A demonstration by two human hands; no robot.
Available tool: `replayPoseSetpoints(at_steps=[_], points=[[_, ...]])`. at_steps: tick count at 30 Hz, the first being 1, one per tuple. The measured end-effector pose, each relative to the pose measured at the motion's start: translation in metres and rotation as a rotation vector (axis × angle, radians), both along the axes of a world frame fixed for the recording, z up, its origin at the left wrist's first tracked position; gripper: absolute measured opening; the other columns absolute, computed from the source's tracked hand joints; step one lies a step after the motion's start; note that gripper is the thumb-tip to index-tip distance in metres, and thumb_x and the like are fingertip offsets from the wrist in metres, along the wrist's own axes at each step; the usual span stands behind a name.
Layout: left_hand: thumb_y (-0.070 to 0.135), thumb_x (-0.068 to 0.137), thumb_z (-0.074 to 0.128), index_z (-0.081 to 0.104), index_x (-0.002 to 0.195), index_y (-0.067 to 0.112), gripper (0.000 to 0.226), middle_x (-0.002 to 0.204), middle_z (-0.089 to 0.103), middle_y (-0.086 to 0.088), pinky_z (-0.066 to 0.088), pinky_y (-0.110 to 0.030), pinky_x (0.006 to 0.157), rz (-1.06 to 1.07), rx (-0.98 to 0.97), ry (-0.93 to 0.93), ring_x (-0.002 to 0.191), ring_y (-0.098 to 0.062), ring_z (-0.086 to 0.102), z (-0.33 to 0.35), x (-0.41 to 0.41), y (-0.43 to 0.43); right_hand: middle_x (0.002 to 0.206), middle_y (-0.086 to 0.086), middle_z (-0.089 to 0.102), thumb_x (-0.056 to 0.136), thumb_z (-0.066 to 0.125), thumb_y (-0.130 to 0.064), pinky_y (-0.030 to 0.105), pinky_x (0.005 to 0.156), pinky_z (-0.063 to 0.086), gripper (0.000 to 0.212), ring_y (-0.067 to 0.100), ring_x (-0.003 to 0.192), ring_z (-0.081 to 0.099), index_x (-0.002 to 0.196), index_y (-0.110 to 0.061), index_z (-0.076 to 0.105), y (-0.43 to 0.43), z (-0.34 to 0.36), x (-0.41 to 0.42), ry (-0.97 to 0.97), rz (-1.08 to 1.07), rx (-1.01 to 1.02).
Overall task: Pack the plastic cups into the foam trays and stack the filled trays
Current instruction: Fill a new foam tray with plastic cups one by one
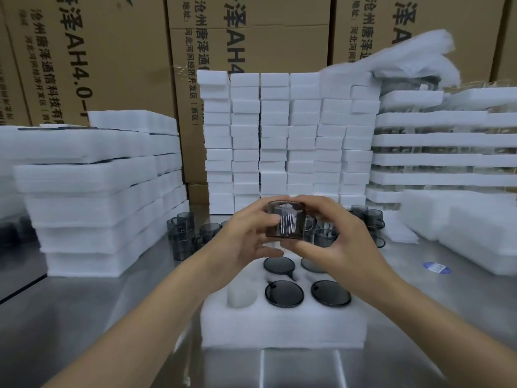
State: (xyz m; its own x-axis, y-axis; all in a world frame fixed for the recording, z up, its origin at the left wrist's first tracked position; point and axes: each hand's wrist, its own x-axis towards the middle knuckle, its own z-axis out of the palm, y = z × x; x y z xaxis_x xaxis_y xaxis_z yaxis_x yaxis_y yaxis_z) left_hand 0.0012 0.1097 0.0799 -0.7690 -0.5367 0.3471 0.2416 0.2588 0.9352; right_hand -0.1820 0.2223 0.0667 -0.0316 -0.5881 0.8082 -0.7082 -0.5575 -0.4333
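A smoky grey plastic cup [285, 219] with a handle is held up above the table between both hands. My left hand [246, 236] grips its left side and my right hand [341, 236] wraps its right side and bottom. Below them lies a white foam tray [282, 326] with round holes. Several holes hold dark cups [284, 294], and the near left hole [242, 295] is empty. Loose grey cups [181, 236] stand on the steel table behind the tray, left and right of my hands.
Stacks of empty foam trays [98, 197] rise at the left. A wall of small foam blocks [288, 141] stands behind. Filled trays [444, 158] are stacked at the right, with more foam [475, 233] in front. Cardboard boxes [92, 51] line the back. A blue sticker [436, 267] lies on the table.
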Motion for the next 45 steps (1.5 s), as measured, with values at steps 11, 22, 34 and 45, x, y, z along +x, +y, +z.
replayPoseSetpoints(at_steps=[11,22,34,45], points=[[0.028,0.07,0.079,0.07,0.135,0.034,0.067,0.133,0.076,-0.001,0.049,-0.05,0.114,0.137,-0.133,-0.159,0.129,-0.03,0.067,0.008,0.043,-0.044,0.117,-0.023,0.067,0.09,0.08,-0.046,0.027,0.096,0.052,0.053,0.004,0.11,0.067,0.135,-0.057,0.055,-0.005,-0.011,-0.007,0.034,-0.054,0.224],[0.004,0.065,0.059,0.08,0.116,0.027,0.06,0.122,0.074,-0.007,0.045,-0.034,0.099,0.142,-0.267,-0.368,0.123,-0.024,0.066,-0.006,0.041,-0.05,0.104,-0.018,0.073,0.098,0.074,-0.035,0.026,0.088,0.053,0.035,0.006,0.101,0.069,0.129,-0.046,0.062,-0.012,-0.022,-0.024,0.04,-0.052,0.336],[0.003,0.06,0.06,0.081,0.103,0.026,0.053,0.139,0.062,-0.026,0.042,-0.043,0.096,0.098,-0.288,-0.398,0.132,-0.049,0.054,-0.01,0.034,-0.044,0.096,-0.018,0.073,0.097,0.075,-0.027,0.017,0.082,0.05,0.023,0.005,0.097,0.069,0.115,-0.04,0.072,-0.017,-0.025,-0.038,0.01,-0.091,0.312],[0.044,0.105,0.05,0.074,0.125,0.043,0.032,0.136,0.062,0.024,0.039,-0.022,0.109,0.276,-0.599,-0.508,0.12,0.017,0.051,-0.015,0.016,-0.031,0.092,-0.013,0.073,0.1,0.066,-0.014,0.013,0.078,0.049,0.017,0.002,0.088,0.066,0.099,-0.03,0.072,-0.03,-0.038,-0.093,-0.173,-0.433,0.143]])
